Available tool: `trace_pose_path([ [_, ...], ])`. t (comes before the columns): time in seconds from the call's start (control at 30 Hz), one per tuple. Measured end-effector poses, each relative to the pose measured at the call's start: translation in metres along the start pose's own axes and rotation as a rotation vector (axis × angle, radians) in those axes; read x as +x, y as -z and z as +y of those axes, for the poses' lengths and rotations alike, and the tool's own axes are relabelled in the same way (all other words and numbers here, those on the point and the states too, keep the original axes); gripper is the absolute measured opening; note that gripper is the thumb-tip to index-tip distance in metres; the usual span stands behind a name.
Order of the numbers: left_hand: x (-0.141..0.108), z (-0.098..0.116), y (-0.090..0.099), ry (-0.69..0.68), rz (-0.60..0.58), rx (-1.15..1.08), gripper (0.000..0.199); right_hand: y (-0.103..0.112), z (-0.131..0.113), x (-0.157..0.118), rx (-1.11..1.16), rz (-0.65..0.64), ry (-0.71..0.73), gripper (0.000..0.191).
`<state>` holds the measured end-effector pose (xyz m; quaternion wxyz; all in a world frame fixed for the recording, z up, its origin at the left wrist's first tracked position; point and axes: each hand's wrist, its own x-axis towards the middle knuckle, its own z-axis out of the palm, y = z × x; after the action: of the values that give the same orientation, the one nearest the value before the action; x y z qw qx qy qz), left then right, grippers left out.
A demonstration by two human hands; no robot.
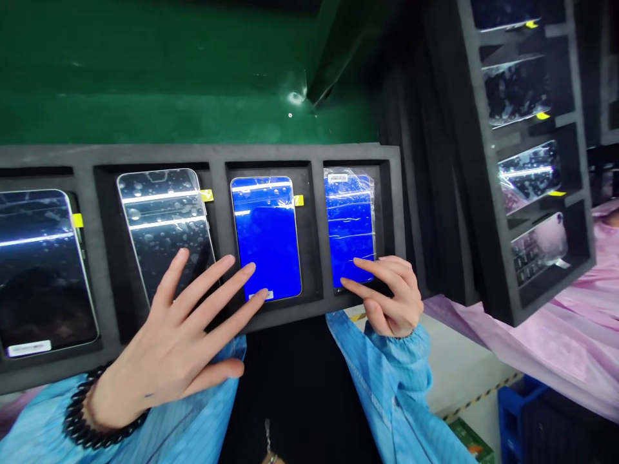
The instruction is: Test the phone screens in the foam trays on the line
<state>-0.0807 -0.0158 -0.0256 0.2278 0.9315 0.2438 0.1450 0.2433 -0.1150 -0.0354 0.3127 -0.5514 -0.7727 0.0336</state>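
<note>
A dark foam tray (217, 153) holds phone screens in separate pockets. My left hand (178, 341) is spread flat, fingers apart, with its fingertips on the lower edge of the lit blue screen (265, 232) and over the dark screen (162, 222) beside it. My right hand (389, 293) touches the lower part of the rightmost blue screen (349, 225) with two fingertips; that screen is wrapped in clear film. A further dark screen (41, 264) lies in the leftmost pocket. Both sleeves are light blue, and a black bead bracelet (80, 419) circles my left wrist.
A second foam tray (488, 193) stands tilted at the right, holding several film-covered screens with yellow tabs. Pink plastic sheeting (556, 348) lies below it. A green surface (169, 71) rises behind the tray. A blue crate (512, 406) sits at the lower right.
</note>
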Motion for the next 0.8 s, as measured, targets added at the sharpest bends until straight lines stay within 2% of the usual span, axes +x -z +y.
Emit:
trace_pose_path([
  [0.13, 0.001, 0.001, 0.000, 0.013, 0.040, 0.005, 0.063, -0.001, -0.001, 0.000, -0.022, 0.073, -0.025, 0.043],
  [0.33, 0.001, 0.002, 0.000, 0.014, 0.026, 0.023, 0.059, -0.001, -0.001, 0.000, -0.030, -0.012, -0.015, 0.038],
  [0.47, 0.000, 0.002, -0.001, 0.023, 0.054, 0.010, 0.059, -0.003, 0.000, -0.001, 0.022, 0.099, -0.043, 0.041],
  [0.67, 0.000, 0.006, 0.001, 0.032, 0.060, -0.017, 0.055, -0.007, 0.003, 0.002, 0.033, 0.132, -0.044, 0.041],
  [0.73, 0.000, 0.007, 0.001, 0.047, 0.060, -0.021, 0.056, -0.003, 0.002, 0.001, 0.102, 0.194, -0.075, 0.040],
  [0.8, 0.001, 0.007, 0.001, 0.053, 0.063, -0.020, 0.057, 0.005, -0.003, -0.006, 0.288, 0.224, -0.083, 0.042],
])
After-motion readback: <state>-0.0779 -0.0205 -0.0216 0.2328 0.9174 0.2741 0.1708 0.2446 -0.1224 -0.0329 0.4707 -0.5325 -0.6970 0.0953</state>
